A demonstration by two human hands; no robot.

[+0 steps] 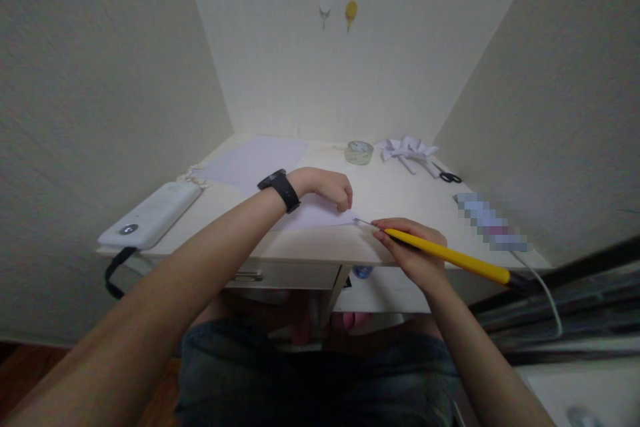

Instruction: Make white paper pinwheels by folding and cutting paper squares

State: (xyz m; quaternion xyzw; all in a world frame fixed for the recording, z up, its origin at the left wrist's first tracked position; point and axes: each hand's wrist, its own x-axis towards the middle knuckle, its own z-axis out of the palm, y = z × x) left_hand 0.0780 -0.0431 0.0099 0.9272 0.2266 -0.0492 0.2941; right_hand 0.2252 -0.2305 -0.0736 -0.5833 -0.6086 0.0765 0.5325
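Note:
A folded sheet of white paper (320, 213) lies near the front edge of the white desk. My left hand (330, 187), with a black watch on the wrist, presses on the paper with its fingers curled in. My right hand (417, 250) is closed around a long yellow utility knife (450, 255). Its thin metal blade touches the paper's right corner, just right of my left hand. The knife's black rear end points out to the right, beyond the desk edge.
More white paper (250, 159) lies at the back left. Clear tape (359, 153), a folded paper shape (407, 148) and black-handled scissors (450, 177) sit along the back right. A white device (153, 217) is at left; a blurred phone-like item (490, 221) with a cable is at right.

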